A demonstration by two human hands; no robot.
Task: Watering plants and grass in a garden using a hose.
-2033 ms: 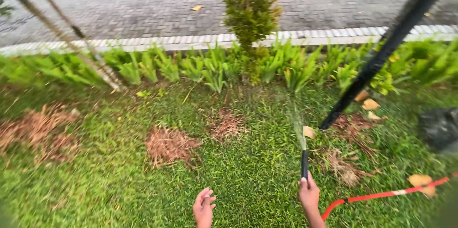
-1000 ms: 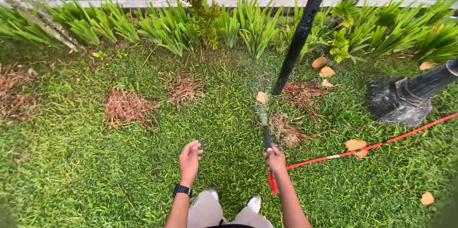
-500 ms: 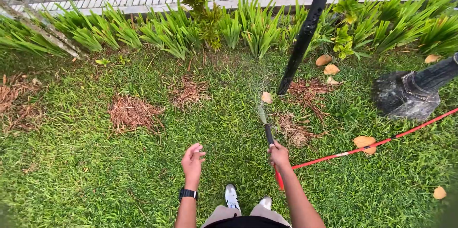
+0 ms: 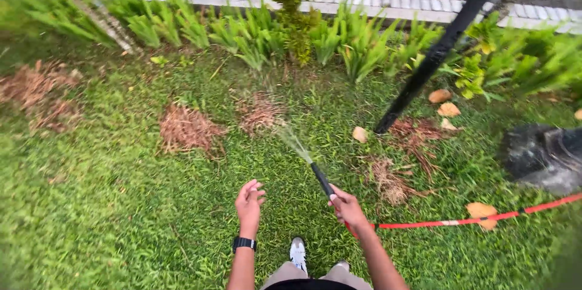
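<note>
- The right hand (image 4: 347,206) is clamped round a black nozzle (image 4: 322,179), fingers curled tight on its rear end.
- The nozzle points toward 11 o'clock from the hand, low over the grass (image 4: 121,205), a little right of the picture's middle.
- A thin spray (image 4: 292,140) leaves the tip and fans out toward 11 o'clock, ending near a small brown patch (image 4: 260,114) of dry clippings.
- A red hose (image 4: 454,222) runs from under the right hand toward 3 o'clock, lying on the grass and rising slightly at the right edge.
- The left hand (image 4: 249,203) holds nothing; it hangs free over the grass at 9 o'clock from the right hand, fingers loosely bent and slightly apart, near the nozzle but not touching it.
- A dark watch (image 4: 244,244) sits on the left wrist.
- One white shoe (image 4: 297,253) shows at 6 o'clock between the forearms.
- A larger brown patch (image 4: 185,127) lies at 10 o'clock from the left hand; more dry clumps lie at the far left.
- A black pole (image 4: 442,47) slants from the grass up toward 1 o'clock.
- Tan leaves (image 4: 445,105) lie by its foot, another leaf (image 4: 481,210) touches the hose.
- A dark bag (image 4: 539,153) sits at 3 o'clock by the right edge.
- Green plants (image 4: 254,32) line the top, with a paved kerb (image 4: 376,5) behind.
</note>
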